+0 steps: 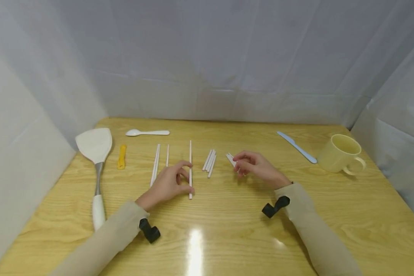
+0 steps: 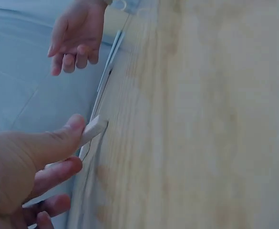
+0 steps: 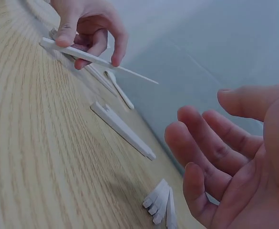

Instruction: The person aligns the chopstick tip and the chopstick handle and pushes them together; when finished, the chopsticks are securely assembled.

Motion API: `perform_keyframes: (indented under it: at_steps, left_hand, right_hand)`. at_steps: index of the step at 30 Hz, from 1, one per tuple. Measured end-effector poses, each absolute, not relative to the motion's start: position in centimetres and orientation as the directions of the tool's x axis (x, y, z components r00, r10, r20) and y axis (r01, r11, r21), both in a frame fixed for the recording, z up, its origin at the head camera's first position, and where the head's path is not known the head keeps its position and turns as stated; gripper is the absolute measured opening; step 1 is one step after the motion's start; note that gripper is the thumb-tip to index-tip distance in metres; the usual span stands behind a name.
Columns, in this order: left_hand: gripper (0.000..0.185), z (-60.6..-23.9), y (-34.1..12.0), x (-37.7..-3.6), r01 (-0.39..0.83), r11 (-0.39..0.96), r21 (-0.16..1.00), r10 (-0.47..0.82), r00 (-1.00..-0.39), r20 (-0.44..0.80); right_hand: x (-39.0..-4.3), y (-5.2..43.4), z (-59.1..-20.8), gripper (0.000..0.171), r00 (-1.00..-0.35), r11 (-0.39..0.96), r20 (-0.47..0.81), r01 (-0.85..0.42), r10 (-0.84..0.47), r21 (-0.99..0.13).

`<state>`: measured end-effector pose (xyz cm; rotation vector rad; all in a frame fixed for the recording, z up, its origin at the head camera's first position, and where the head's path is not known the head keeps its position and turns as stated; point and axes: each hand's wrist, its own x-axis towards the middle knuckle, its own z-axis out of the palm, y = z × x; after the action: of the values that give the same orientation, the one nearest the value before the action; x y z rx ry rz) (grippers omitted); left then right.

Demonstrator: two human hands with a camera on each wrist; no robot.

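Note:
A long white chopstick (image 1: 190, 168) lies lengthwise at the middle of the wooden table (image 1: 227, 230). My left hand (image 1: 188, 176) pinches it between thumb and fingers near its front end; in the right wrist view the chopstick (image 3: 89, 58) looks slightly raised in that grip. The left wrist view shows the thumb (image 2: 67, 138) pressed on the chopstick's end (image 2: 95, 129). My right hand (image 1: 239, 165) hovers with loose fingers beside a small bunch of short white sticks (image 1: 230, 158) and holds nothing. Those short sticks (image 3: 160, 205) lie on the table under its fingers.
A bundle of medium white sticks (image 1: 209, 160) lies between the hands. More chopsticks (image 1: 155, 163) lie to the left, then a yellow piece (image 1: 122, 156), a spatula (image 1: 94, 147) and a white spoon (image 1: 147, 132). A pale blue knife (image 1: 296, 147) and a yellow mug (image 1: 341, 154) stand right.

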<state>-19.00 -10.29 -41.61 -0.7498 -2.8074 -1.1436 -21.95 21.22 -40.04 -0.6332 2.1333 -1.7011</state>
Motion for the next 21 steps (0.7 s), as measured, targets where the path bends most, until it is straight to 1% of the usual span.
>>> perform_keyframes:
  at_steps: [5,7,9,12,14,16,19,21]
  left_hand:
    - [0.060,-41.2,-10.9,-19.5,0.419,0.699,0.580,0.414,-0.898,0.150]
    - [0.057,-41.1,-11.0,-19.6,0.414,0.734,0.539,0.411,-0.902,0.134]
    - [0.056,-40.9,-11.1,-19.7,0.408,0.760,0.506,0.408,-0.905,0.116]
    - [0.057,-40.8,-11.3,-19.7,0.400,0.793,0.460,0.400,-0.911,0.102]
    - [0.057,-40.7,-11.6,-19.7,0.399,0.800,0.447,0.399,-0.912,0.099]
    - [0.056,-40.7,-12.0,-19.7,0.390,0.804,0.449,0.391,-0.915,0.097]
    - [0.054,-40.9,-12.7,-19.9,0.396,0.794,0.460,0.392,-0.913,0.109]
    - [0.052,-41.1,-13.3,-20.1,0.396,0.788,0.472,0.391,-0.913,0.113]
  right_hand:
    - [-22.0,21.2,-40.2,0.036,-0.848,0.195,0.012,-0.136,-0.530,-0.971]
    - [-22.1,21.1,-40.2,0.035,-0.864,0.212,0.005,-0.129,-0.504,-0.969]
    - [-22.1,21.0,-40.4,0.032,-0.887,0.261,0.006,-0.143,-0.463,-0.955]
    - [-22.4,21.1,-41.1,0.024,-0.916,0.434,0.047,-0.234,-0.399,-0.870]
    - [-22.6,21.3,-41.7,0.020,-0.925,0.569,0.077,-0.293,-0.372,-0.768]
    - [-22.8,21.5,-42.1,0.017,-0.926,0.661,0.096,-0.330,-0.365,-0.674]
    - [-22.8,21.8,-42.3,0.018,-0.924,0.703,0.069,-0.334,-0.377,-0.627]
    - [-22.7,21.9,-42.1,0.020,-0.920,0.708,0.040,-0.328,-0.391,-0.626]
